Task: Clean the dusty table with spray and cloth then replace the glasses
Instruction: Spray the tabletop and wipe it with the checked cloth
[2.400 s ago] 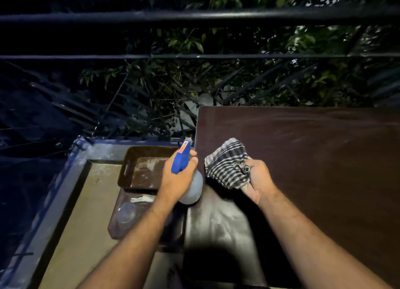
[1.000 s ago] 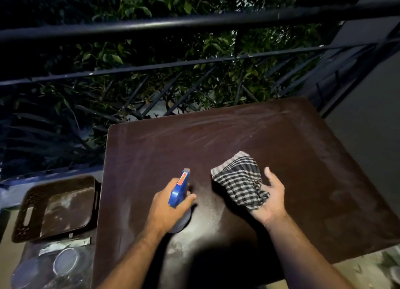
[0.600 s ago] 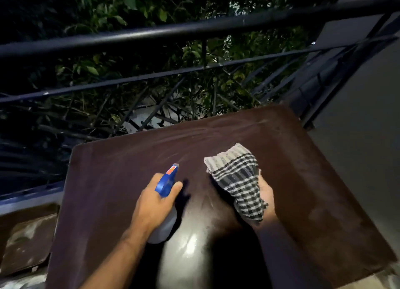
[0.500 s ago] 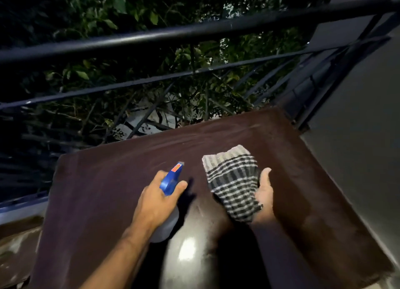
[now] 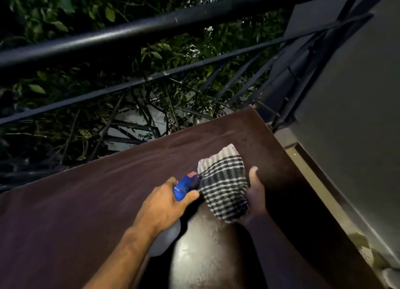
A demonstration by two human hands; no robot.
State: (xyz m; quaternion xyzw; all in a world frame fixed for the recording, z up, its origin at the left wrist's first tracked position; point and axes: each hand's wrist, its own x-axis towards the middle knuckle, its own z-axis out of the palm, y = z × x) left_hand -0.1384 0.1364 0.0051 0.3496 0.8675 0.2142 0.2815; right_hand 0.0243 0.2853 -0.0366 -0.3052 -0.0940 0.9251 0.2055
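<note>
**Ray:** Forearms come in from the bottom edge, both reaching over a dark brown table (image 5: pixel 65 213). Bright glare patch on the tabletop low in the centre, between the arms.

**Dee:** Left hand (image 5: pixel 161 204) first. What has it got?

**Ray:** Fingers curled round a spray bottle (image 5: pixel 184 187), blue trigger head poking out above the knuckles, pale body showing below the wrist. Forefinger sits along the front of the blue head. The nozzle points up and right, tip touching or just behind the edge of the cloth; I cannot tell which.

**Dee:** And the right hand (image 5: pixel 255 197)?

**Ray:** In shadow, just right of centre. Palm turned up under a black-and-white checked cloth (image 5: pixel 223 187), thumb standing up at the cloth's right side. The other fingers are hidden beneath the fabric, so whether they curl into it I cannot tell. The cloth is bunched, its striped border lifted toward the far edge of the table.

**Dee:** The table surface?

**Ray:** Faint pale streaks across the brown, clearest toward the far edge.

**Dee:** Beyond that?

**Ray:** Black metal railing (image 5: pixel 151 26) runs across the upper half, thick top bar, thinner bar and slanted struts below. Green foliage (image 5: pixel 108 13) behind it in the dark. Grey wall (image 5: pixel 346 94) fills the right side, with a pale ledge (image 5: pixel 320 180) along its foot.
</note>
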